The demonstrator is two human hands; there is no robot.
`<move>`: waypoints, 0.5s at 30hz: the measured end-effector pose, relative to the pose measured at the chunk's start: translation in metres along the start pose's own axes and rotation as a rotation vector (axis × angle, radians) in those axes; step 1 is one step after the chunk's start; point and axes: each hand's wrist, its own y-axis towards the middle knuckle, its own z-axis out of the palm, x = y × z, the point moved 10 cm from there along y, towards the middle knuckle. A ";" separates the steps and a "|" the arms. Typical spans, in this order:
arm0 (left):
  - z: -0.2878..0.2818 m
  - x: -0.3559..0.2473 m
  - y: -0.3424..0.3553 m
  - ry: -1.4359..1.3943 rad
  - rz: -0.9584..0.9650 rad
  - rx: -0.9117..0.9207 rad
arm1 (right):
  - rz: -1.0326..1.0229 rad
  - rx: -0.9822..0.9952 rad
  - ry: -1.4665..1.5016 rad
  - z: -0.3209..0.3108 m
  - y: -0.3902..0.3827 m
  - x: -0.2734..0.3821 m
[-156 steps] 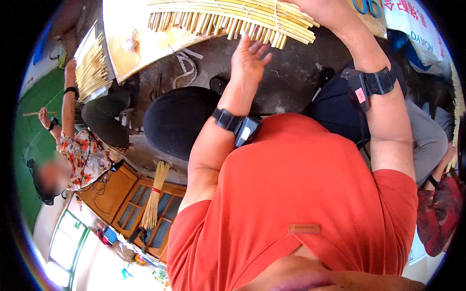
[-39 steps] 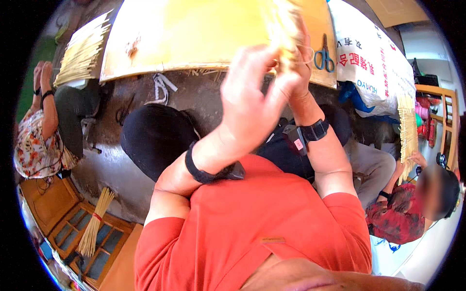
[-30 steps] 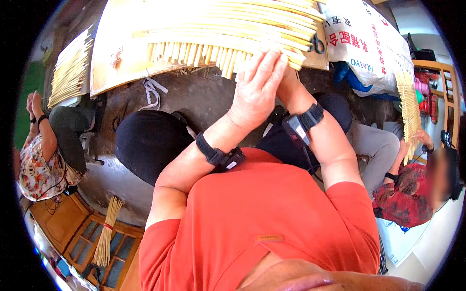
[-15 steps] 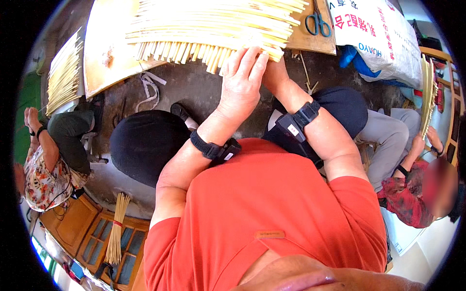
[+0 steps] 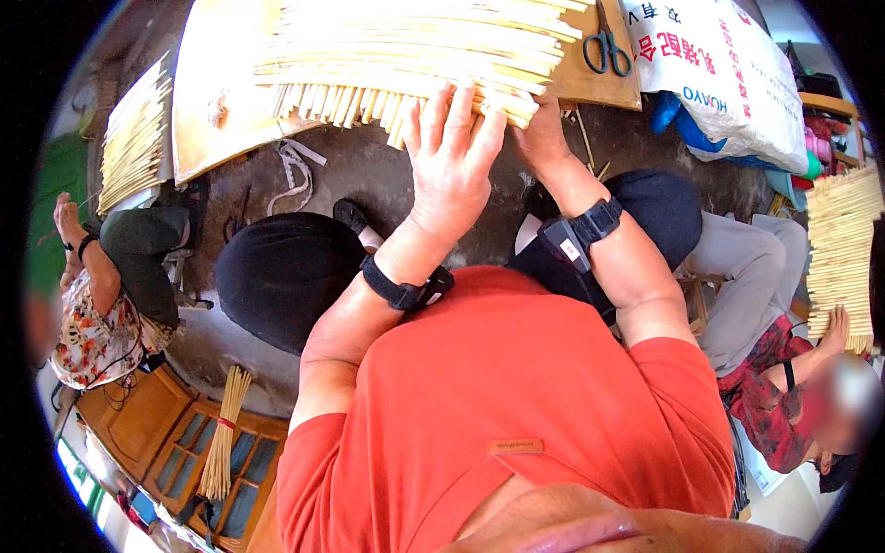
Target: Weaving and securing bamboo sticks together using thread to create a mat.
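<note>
A woven mat of pale yellow strips (image 5: 406, 46) lies on a wooden board (image 5: 221, 78), with a row of short strip ends along its near edge. My left hand (image 5: 452, 161) lies against this near edge, its fingers spread and the tips over the strip ends. Just to its right, my right hand (image 5: 546, 138) is at the mat's near right corner. Its fingers are mostly hidden by the strips, so its grip cannot be made out. Dark-handled scissors (image 5: 606, 53) rest on the board to the right of the mat.
A white printed sack (image 5: 719, 83) stands at the far right. White strapping (image 5: 293, 175) lies on the floor. A tied bundle of sticks (image 5: 224, 433) leans behind me at left. Co-workers sit on both sides; the right one holds a woven piece (image 5: 843, 258).
My left hand has opened, its fingers spreading over the strip ends. My right hand has shifted slightly right, apart from the left. The right co-worker's woven piece has turned to show its flat face.
</note>
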 end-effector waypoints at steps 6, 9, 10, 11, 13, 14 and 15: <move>-0.030 -0.013 0.007 -0.112 0.035 -0.120 | -0.063 0.016 0.000 0.005 0.000 0.041; -0.054 -0.017 0.012 -0.161 0.035 -0.072 | -0.085 -0.006 0.013 0.012 -0.014 0.057; -0.066 -0.015 0.013 -0.151 0.031 -0.065 | -0.053 -0.040 0.093 0.016 -0.023 0.055; -0.079 -0.016 0.013 -0.149 0.048 -0.060 | -0.025 -0.069 0.166 0.021 -0.033 0.054; -0.102 -0.017 0.012 -0.122 0.079 -0.019 | 0.022 -0.047 0.157 0.038 -0.055 0.052; -0.112 -0.018 0.010 -0.083 0.084 0.004 | 0.024 -0.063 0.104 0.044 -0.066 0.053; -0.118 -0.019 0.007 -0.041 0.069 0.037 | 0.008 -0.055 0.052 0.049 -0.074 0.057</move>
